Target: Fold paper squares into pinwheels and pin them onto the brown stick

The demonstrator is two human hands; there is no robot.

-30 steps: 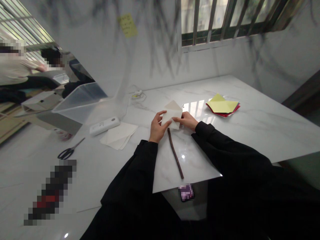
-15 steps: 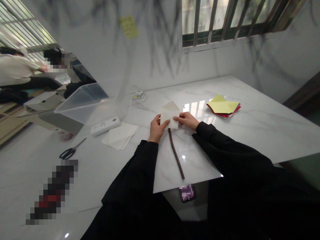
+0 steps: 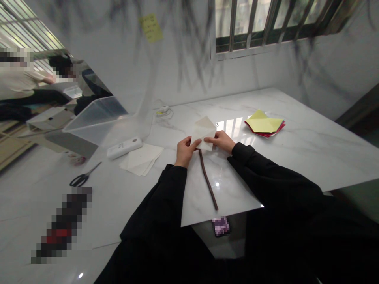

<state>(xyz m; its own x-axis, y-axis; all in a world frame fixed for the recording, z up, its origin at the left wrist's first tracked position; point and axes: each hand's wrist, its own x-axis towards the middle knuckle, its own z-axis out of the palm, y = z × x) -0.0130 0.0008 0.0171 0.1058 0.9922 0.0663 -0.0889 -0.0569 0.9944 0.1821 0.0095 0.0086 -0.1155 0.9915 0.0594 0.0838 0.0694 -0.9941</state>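
Note:
A folded sheet of cream paper lies low over the white marble table, its pointed top facing away from me. My left hand pinches its near left edge and my right hand pinches its near right part, fingertips almost meeting. A thin dark brown stick lies on the table just below the paper, running toward me. Both arms wear black sleeves.
A stack of yellow and red paper lies to the right. To the left are loose white sheets, a white device, black scissors and a clear plastic bin. Other people sit at far left.
The paper, raised and held upright half a second ago, has come back down flatter toward the table. My hands have closed in on its near edge.

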